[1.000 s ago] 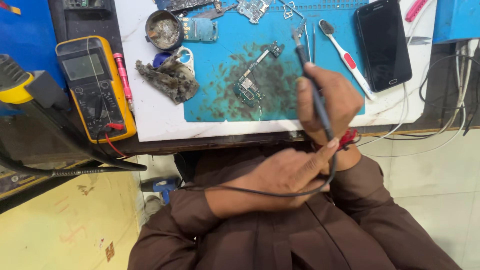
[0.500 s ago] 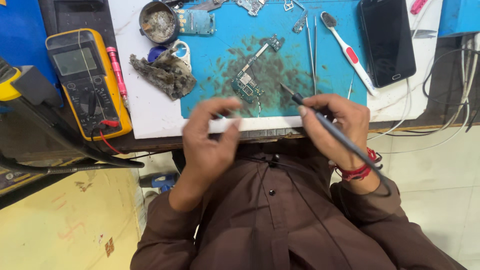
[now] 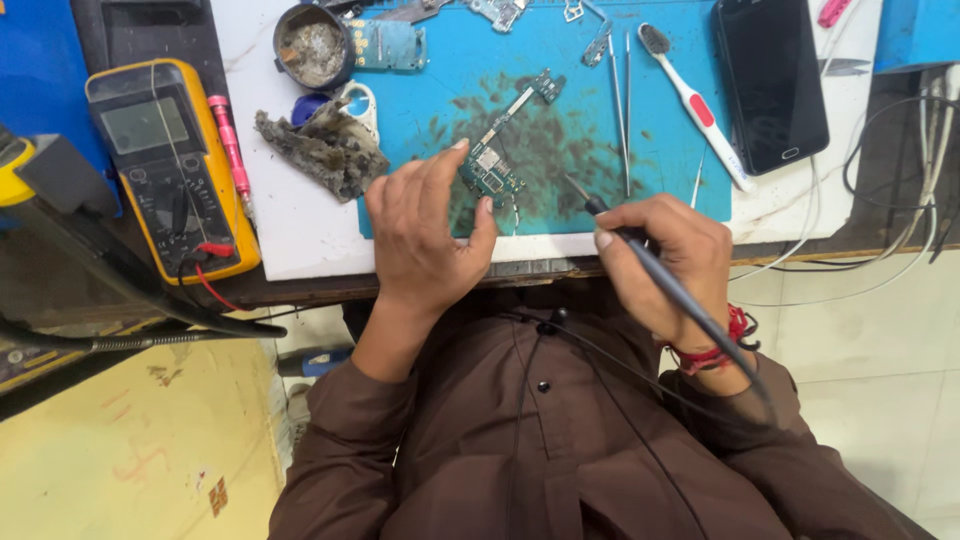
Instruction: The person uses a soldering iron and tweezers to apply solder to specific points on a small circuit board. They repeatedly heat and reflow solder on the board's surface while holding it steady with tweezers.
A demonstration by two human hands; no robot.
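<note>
At the far left of the bench, a yellow multimeter [image 3: 165, 165] lies with its red lead curling off the edge, a thin red-handled tool [image 3: 231, 148] just beside it. Next comes a dirty grey rag [image 3: 322, 152] on the white board [image 3: 300, 235], below a round tin of residue [image 3: 312, 45]. On the stained blue mat [image 3: 440, 90], the left hand [image 3: 425, 235] rests with fingers loosely spread and bent, its fingertips [image 3: 458, 150] touching the near edge of a small green circuit board [image 3: 492, 168]; it pins the board rather than gripping it. Right of the board, the right hand [image 3: 665, 255] is closed around a black soldering iron [image 3: 640, 250], held like a pen, its tip pointing towards the board but apart from it. Further right lie tweezers [image 3: 620, 90], a white and red toothbrush [image 3: 695, 105] and a dark phone [image 3: 770, 80], face up.
</note>
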